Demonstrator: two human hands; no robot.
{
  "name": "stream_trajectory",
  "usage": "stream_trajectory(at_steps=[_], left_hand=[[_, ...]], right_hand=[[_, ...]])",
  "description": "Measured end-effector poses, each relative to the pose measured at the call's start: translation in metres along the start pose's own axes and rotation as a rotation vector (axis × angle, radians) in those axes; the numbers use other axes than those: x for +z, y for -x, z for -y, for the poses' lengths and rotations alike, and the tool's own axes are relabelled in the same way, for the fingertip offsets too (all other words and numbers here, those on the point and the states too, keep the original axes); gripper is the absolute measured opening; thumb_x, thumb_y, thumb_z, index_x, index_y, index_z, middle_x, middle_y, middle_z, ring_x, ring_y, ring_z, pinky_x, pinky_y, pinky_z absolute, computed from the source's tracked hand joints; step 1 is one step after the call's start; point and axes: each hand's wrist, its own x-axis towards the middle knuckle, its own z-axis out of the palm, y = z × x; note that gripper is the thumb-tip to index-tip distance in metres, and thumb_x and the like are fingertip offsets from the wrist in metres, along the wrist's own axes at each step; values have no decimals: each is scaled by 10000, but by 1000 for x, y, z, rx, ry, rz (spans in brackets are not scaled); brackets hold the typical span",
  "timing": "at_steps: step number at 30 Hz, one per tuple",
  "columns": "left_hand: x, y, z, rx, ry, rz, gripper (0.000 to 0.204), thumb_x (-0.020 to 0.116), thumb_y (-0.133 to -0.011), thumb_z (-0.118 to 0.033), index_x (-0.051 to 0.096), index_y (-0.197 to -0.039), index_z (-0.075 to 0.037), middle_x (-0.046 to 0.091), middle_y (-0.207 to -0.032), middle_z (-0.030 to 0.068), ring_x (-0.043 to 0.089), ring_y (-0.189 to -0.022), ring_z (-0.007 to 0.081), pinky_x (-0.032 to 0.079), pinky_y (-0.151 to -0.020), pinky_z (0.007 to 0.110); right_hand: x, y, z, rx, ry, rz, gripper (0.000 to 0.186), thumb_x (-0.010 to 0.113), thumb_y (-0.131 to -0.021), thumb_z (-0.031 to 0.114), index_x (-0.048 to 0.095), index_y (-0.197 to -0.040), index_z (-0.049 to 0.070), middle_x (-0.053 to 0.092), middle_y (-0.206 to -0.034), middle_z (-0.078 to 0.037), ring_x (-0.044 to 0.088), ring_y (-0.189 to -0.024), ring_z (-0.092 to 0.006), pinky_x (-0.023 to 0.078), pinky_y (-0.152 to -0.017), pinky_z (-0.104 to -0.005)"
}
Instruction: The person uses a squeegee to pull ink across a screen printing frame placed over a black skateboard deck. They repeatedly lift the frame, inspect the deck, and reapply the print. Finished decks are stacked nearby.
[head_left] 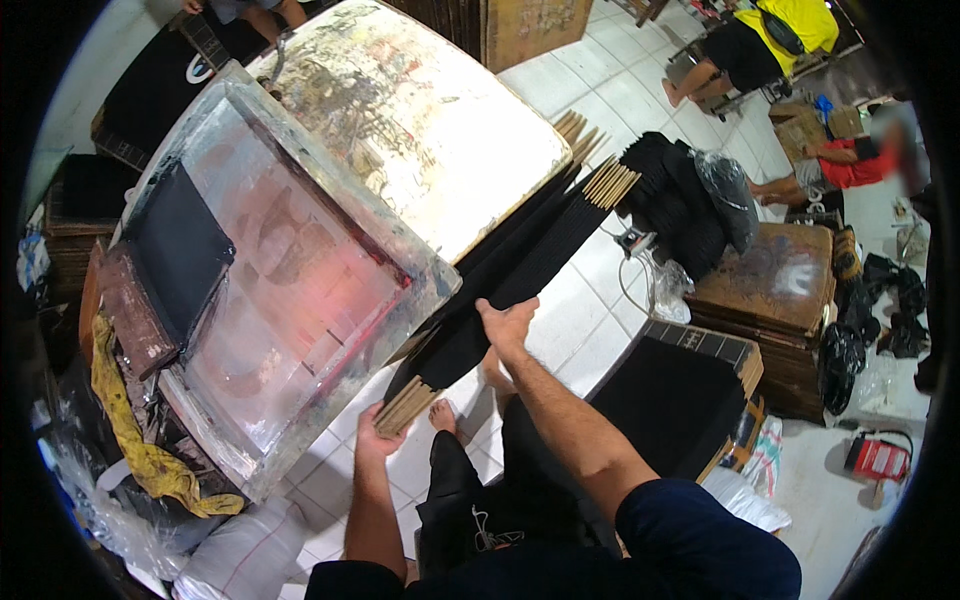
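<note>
A long stack of thin boards covered in black cloth (545, 245) slants across in front of me, its bare wooden ends showing at both ends. My left hand (380, 430) is closed around the near wooden ends, low on the stack. Farther up, my right hand (510, 325) grips the stack's right edge, some of its fingers hidden by the cloth. Left of the stack lies a paint-stained screen-printing frame (440, 275), with a dark patch of ink (185, 255) at its left side. A brown wooden block (140, 310) rests against the frame's left end.
A paint-spattered white tabletop (480, 100) lies beyond the frame. A yellow cloth (125, 430) hangs at lower left. To my right stand a black-covered board stack (660, 400), brown boards (765, 275) and a red fire extinguisher (880, 457). Other people sit at the back.
</note>
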Motion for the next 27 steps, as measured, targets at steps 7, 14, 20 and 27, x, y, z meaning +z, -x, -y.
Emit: stream_trajectory(at_steps=[7, 14, 20, 27], left_hand=[[8, 13, -11, 268, 415, -37, 541, 485, -1017, -433, 570, -1383, -45, 654, -1353, 214, 661, -1190, 392, 583, -993, 485], [53, 13, 101, 673, 182, -671, 851, 509, -989, -677, 274, -1583, -115, 587, -1373, 290, 687, -1056, 459, 605, -869, 565], [300, -61, 203, 669, -97, -629, 1076, 556, -960, -721, -98, -1667, -241, 284, -1666, 215, 603, -1248, 471, 604, -848, 592], [464, -161, 133, -386, -2147, -1063, 777, 567, -1053, -385, 176, -1676, -134, 292, -1676, 226, 254, -1479, 599, 326, -1095, 778]], right_hand=[[-20, -22, 3, -183, 150, 396, 1204, 801, -815, 553, 164, -1576, -129, 405, -1499, -405, 452, -1403, -515, 392, -1180, -494], [-216, -199, -84, -568, 769, 1058, 891, 786, -844, 568, 558, -1415, -77, 704, -1140, -301, 692, -1145, -342, 547, -982, -427], [-373, -422, -9, -344, 796, 753, 703, 769, -854, 498, 638, -1324, -8, 730, -1163, -264, 711, -1111, -379, 557, -979, -436], [-342, -557, 184, -503, 692, 694, 571, 730, -920, 350, 621, -1356, -1, 773, -1034, -202, 767, -955, -308, 587, -900, -366]])
